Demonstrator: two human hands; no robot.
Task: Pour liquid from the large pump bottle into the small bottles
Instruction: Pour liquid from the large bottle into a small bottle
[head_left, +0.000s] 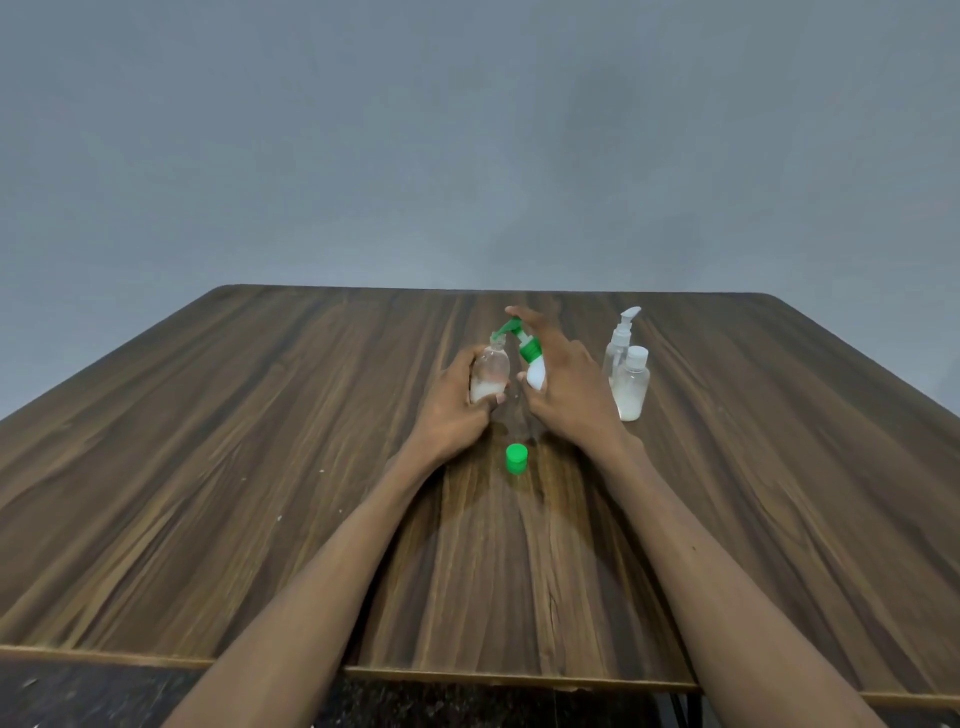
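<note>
At mid-desk (260, 441), a rounded clear small bottle (490, 371) was gripped by left hand (457, 410) fingers, while a white green-pumped large pump bottle (535, 371), tilted left, was clasped by right hand (566, 395) fingers.

L hand (457, 402) grips a small clear bottle (488, 376), uncapped, upright on the wood table (208, 441), w/ white liquid in its bottom part. R hand (566, 384) holds the large pump bottle (535, 371), white w/ green pump head (511, 330), tilted left; index finger lies on top of the pump. Nozzle sits right at the small bottle's mouth, prob. touching, too blurry to be sure. Loose green cap (516, 459) on the table, near side, btwn the wrists. Right of the hands: clear pump bottle (621, 343) and, just in front, a capped bottle (631, 387) partly filled w/ white liquid.
</note>
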